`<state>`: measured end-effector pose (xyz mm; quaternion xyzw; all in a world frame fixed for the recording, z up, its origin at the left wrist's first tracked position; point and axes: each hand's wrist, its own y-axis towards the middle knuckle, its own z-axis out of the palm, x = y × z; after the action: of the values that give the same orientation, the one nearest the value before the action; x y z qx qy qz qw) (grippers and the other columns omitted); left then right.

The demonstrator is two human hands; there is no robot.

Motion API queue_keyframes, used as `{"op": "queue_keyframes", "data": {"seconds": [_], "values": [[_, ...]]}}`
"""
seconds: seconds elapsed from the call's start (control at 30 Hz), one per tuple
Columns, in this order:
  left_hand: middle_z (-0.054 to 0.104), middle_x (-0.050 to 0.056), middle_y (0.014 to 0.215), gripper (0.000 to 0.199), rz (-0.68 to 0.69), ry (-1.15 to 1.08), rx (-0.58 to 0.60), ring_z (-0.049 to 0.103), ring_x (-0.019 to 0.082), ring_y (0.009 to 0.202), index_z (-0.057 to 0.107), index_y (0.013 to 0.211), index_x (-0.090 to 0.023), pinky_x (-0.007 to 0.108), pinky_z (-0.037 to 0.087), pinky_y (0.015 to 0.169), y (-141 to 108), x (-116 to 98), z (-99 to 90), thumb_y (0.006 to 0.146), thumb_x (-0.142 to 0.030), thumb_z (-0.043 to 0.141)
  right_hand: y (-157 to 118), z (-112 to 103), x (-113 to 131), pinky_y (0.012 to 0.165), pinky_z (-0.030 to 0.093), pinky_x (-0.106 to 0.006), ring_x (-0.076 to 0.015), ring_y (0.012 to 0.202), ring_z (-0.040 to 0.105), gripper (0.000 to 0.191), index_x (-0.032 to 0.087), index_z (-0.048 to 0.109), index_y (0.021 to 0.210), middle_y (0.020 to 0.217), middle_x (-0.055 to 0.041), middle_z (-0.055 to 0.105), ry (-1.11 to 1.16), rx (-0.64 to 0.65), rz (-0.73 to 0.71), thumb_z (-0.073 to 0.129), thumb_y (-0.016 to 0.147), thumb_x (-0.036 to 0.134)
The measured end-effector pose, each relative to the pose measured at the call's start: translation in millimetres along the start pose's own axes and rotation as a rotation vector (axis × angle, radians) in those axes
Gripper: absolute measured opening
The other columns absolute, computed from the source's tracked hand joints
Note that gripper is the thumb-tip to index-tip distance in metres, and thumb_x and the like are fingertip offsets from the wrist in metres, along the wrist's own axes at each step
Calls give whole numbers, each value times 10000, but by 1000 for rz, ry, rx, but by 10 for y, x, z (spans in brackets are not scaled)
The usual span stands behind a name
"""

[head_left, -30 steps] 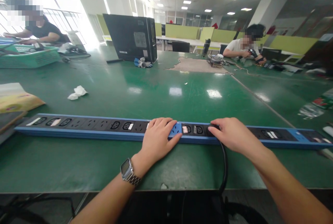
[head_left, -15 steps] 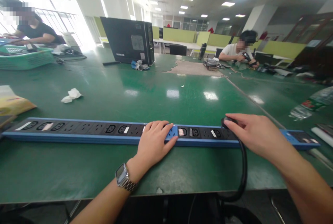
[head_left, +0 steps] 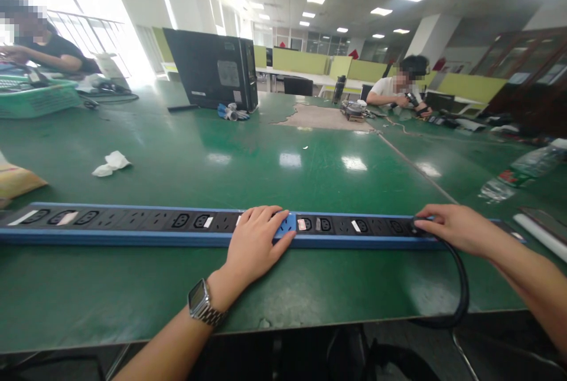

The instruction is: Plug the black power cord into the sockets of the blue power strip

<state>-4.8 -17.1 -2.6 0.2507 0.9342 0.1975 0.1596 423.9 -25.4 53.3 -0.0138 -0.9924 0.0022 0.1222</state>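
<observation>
A long blue and black power strip [head_left: 146, 238] lies across the green table, with rows of sockets along its top and small stickers on some of them. My left hand [head_left: 257, 245] rests over its middle, fingers spread out, beside a blue socket. My right hand [head_left: 447, 226] pinches a black power plug [head_left: 415, 225] at a socket near the strip's right end. Whether the plug sits in the socket or just touches it, I cannot tell. Its thick black cable [head_left: 463, 286] loops down over the table's front edge.
Beyond the strip stand a black computer case [head_left: 208, 71] and gloves [head_left: 233, 111]. A crumpled tissue [head_left: 111, 163] and a green basket [head_left: 39, 100] are left. At right lies a plastic bottle [head_left: 518, 174]. Two people [head_left: 396, 82] sit at the table's far sides.
My right hand has carried the plug to the right along the strip and down to a socket nearer its end. The cable swung along. My left hand stays on the strip.
</observation>
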Motion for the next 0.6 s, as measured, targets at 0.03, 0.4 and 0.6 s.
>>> {"op": "queue_keyframes", "data": {"seconds": [0.03, 0.4, 0.6], "values": [[650, 83, 1232, 369, -3, -2, 0, 575, 286, 1142, 610, 1210, -206, 473, 408, 1000, 1, 1, 0, 928, -429, 528, -5, -39, 9, 574, 448, -338, -226, 604, 648, 306, 234, 741, 810, 670, -52, 714, -5, -9, -5, 621, 741, 507], [610, 113, 1288, 566, 128, -192, -112, 563, 268, 1172, 451, 1380, -190, 431, 450, 994, -62, -180, 2, 863, -314, 646, -250, 185, 1950, 516, 346, -260, -124, 527, 523, 327, 206, 626, 985, 568, 49, 582, 414, 45, -201, 674, 770, 448], [655, 91, 1126, 349, 220, -199, -377, 623, 227, 1010, 539, 1247, -228, 367, 512, 873, -315, -70, -175, 901, -195, 569, -375, 418, 2397, 622, 476, -250, -127, 679, 627, 574, 224, 494, 1144, 838, 11, 695, 980, 390, -353, 783, 692, 430]]}}
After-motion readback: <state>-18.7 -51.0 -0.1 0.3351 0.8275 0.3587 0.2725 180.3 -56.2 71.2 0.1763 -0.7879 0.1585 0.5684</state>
